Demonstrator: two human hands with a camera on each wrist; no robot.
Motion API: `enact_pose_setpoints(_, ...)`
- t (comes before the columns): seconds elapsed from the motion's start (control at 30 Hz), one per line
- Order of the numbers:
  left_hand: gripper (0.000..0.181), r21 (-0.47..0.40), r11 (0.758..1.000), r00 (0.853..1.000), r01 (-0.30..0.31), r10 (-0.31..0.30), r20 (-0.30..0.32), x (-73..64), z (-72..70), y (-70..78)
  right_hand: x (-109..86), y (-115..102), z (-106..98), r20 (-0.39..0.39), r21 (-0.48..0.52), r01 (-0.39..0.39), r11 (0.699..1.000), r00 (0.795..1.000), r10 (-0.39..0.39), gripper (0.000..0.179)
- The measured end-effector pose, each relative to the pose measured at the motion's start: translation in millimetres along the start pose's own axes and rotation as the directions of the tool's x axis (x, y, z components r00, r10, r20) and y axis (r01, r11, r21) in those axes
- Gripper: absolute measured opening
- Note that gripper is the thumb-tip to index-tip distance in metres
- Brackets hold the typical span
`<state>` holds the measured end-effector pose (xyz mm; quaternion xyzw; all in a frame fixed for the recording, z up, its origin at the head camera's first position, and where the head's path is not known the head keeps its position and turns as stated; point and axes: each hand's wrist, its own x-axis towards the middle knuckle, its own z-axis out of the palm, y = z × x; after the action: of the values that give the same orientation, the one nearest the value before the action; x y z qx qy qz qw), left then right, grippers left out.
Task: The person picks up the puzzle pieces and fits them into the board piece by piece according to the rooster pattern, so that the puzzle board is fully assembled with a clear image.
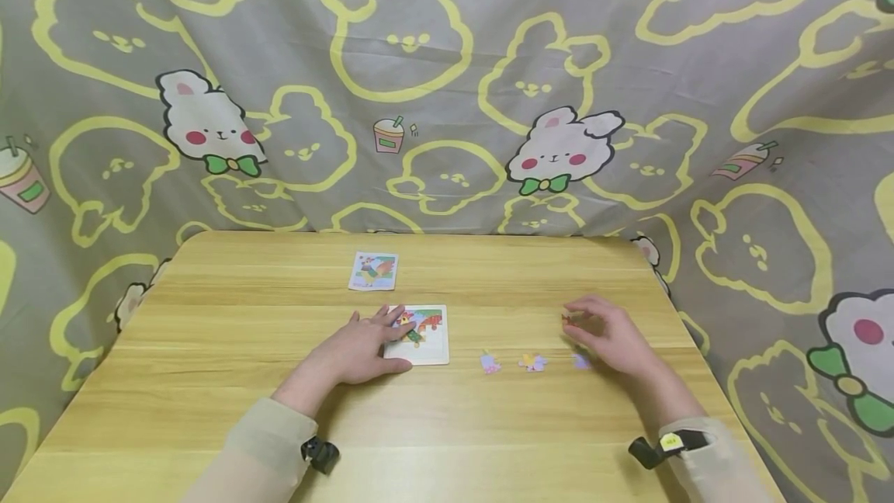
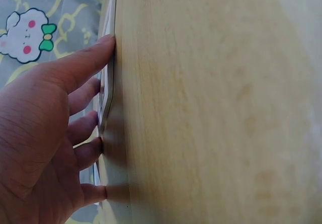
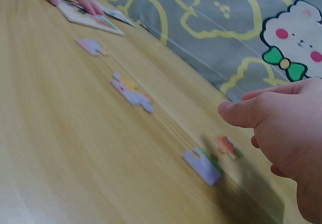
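My left hand (image 1: 359, 346) rests on a white-framed puzzle board (image 1: 436, 354), partly covering it. Its fingers are spread over the picture, and the thumb touches the near edge. The fitted part shows a colourful rooster-like bird; the lower right of the board is bare white. My right hand (image 1: 615, 336) hovers over the table at the right, thumb and fingers apart. Between and below its fingertips is a small orange-red puzzle piece (image 3: 227, 147), apart from the thumb in the right wrist view. Close by lies a lilac puzzle piece with a green edge (image 3: 201, 166).
Two more loose pieces, a lilac-pink one (image 1: 490, 363) and a yellow-lilac one (image 1: 532, 363), lie in a row between board and right hand. Behind the board is a picture card (image 1: 373, 271) of a similar bird. A patterned curtain (image 1: 447, 99) surrounds the wooden table (image 1: 244, 278).
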<state>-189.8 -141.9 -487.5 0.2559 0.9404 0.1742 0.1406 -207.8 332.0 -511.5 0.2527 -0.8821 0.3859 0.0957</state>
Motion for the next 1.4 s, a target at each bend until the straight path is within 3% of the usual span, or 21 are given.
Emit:
enact_pose_setpoints(0.13,0.074,-0.001,1.000,1.000,0.003,-0.003,0.003,0.5,0.7,-0.6,-3.8,8.2,-3.1,0.030,0.021,-0.057,0.998,0.998,0.056,0.044)
enact_pose_setpoints(0.33,0.075,0.001,1.000,1.000,0.005,-0.005,0.002,0.9,1.8,-1.5,-8.2,19.0,-6.6,0.060,-0.040,-0.152,0.988,0.986,0.155,0.047)
enact_pose_setpoints(0.63,0.075,0.004,1.000,1.000,0.009,-0.009,0.006,-0.1,1.6,-1.6,-8.5,23.8,-5.7,0.086,-0.133,-0.166,0.977,0.980,0.179,0.039)
enact_pose_setpoints(0.83,0.075,-0.006,1.000,1.000,0.003,-0.003,0.000,-0.9,1.6,-2.5,-6.0,22.5,-5.9,0.104,-0.100,-0.210,0.972,0.970,0.221,0.035)
enact_pose_setpoints(1.07,0.075,-0.003,1.000,1.000,-0.007,0.007,-0.004,0.4,2.3,-3.2,-3.2,17.2,-7.2,0.119,0.017,-0.300,0.954,0.948,0.296,0.031)
enact_pose_setpoints(1.23,0.075,0.002,1.000,1.000,-0.011,0.011,-0.005,0.5,2.9,-3.7,-2.9,13.3,-6.0,0.143,0.092,-0.288,0.953,0.951,0.274,0.031)
enact_pose_setpoints(1.4,0.076,0.003,1.000,1.000,-0.007,0.007,-0.003,0.8,4.0,-4.4,-2.5,8.9,-4.6,0.157,0.090,-0.248,0.965,0.960,0.232,0.041)
